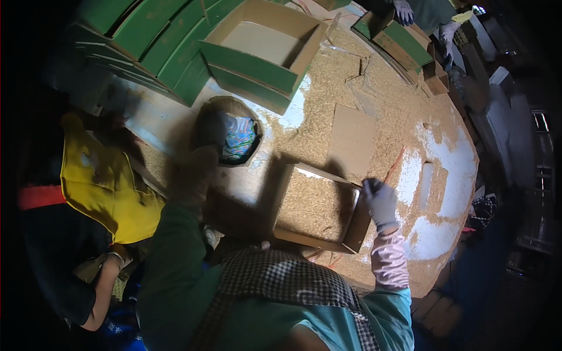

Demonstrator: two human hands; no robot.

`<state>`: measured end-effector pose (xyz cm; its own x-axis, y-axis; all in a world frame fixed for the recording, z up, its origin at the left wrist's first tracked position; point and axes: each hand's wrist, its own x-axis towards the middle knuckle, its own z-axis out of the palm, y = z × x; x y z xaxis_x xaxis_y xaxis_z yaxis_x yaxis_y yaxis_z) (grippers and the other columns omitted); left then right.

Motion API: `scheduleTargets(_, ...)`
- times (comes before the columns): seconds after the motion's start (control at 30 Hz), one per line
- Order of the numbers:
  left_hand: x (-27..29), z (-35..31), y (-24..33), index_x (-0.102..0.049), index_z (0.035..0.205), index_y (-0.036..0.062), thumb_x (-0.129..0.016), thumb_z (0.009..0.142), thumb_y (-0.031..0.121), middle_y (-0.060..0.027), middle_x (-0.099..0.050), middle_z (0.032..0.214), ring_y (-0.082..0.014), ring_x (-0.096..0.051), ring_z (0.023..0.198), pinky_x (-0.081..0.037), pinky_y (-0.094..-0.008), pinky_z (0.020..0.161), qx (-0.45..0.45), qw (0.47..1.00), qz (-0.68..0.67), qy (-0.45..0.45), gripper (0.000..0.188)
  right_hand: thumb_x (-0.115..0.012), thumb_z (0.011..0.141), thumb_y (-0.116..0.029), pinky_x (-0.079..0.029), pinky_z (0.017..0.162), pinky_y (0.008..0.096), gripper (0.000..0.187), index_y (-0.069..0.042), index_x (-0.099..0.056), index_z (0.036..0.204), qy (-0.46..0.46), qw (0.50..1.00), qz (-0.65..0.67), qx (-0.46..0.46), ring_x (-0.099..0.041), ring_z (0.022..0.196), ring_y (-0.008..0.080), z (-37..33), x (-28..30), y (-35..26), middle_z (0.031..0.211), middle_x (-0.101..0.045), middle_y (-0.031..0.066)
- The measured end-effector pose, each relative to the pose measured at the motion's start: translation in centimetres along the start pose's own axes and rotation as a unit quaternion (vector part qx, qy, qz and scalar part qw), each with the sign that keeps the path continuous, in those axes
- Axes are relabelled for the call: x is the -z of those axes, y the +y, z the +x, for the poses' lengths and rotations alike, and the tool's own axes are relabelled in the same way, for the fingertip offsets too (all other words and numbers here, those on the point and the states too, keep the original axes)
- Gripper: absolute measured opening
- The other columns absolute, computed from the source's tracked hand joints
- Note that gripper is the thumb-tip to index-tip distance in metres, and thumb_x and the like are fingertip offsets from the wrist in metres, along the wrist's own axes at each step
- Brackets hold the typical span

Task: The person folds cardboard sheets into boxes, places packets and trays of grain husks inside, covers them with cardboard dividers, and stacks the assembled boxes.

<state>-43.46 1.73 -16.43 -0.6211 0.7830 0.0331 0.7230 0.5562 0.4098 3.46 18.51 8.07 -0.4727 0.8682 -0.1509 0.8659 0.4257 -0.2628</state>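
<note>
My right hand [380,205], in a grey glove, grips the far right corner of an open cardboard box [357,228]. Straw-coloured shavings [313,205] cover the box's bottom. On the left, my left hand [202,161] is dark and blurred at the near side of a round container [253,157]; its fingers cannot be made out. Inside that container lie shiny blue and green packets [239,137]. A flat cardboard piece [352,137] lies on the table just beyond the box.
Green cardboard boxes [175,44] are stacked at the far left, with an open green box [252,70] beside them. Loose shavings strew the white table [453,181]. A person in a yellow apron [111,187] is at left; another person's gloved hand [404,11] rests by boxes at the far right.
</note>
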Motion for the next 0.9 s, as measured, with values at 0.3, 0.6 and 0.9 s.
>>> scheduleTargets(0.3,11.3,-14.1,29.2,-0.063,0.086,0.0126,-0.065,0.081,0.016,-0.004,-0.063,0.093,-0.0257,-0.061,0.085,-0.051,-0.0389,0.074,-0.451,0.876,-0.119,-0.124,0.007,-0.083,0.081,-0.035,-0.052,0.096,0.0387,0.087,0.0,-0.038,0.147,0.097,0.991,0.048,-0.073,-0.064,0.114,0.0315,15.3,-15.6,15.8,0.131,-0.062,0.0221)
scheduleTargets(0.6,14.7,-19.3,28.5,-0.068,0.104,0.0036,-0.062,0.09,0.017,-0.0127,-0.066,0.102,-0.0263,-0.065,0.09,-0.054,-0.0399,0.078,-0.226,0.95,-0.204,0.069,0.02,-0.068,0.079,0.001,-0.051,0.065,0.031,0.042,-0.012,-0.072,0.118,0.252,0.891,0.208,0.315,-0.06,0.078,0.0191,-3.6,2.5,3.7,0.086,-0.057,0.0071)
scheduleTargets(0.9,12.2,-17.7,28.2,-0.057,0.125,-0.002,-0.06,0.092,0.01,-0.0164,-0.062,0.119,-0.0262,-0.06,0.11,-0.05,-0.0381,0.091,-0.51,0.857,-0.068,0.002,0.035,-0.058,0.094,-0.03,-0.051,0.09,0.0446,0.04,-0.016,-0.06,0.131,-0.19,0.911,0.084,0.355,-0.062,0.103,0.0356,-10.8,-9.1,2.1,0.11,-0.062,0.0165)
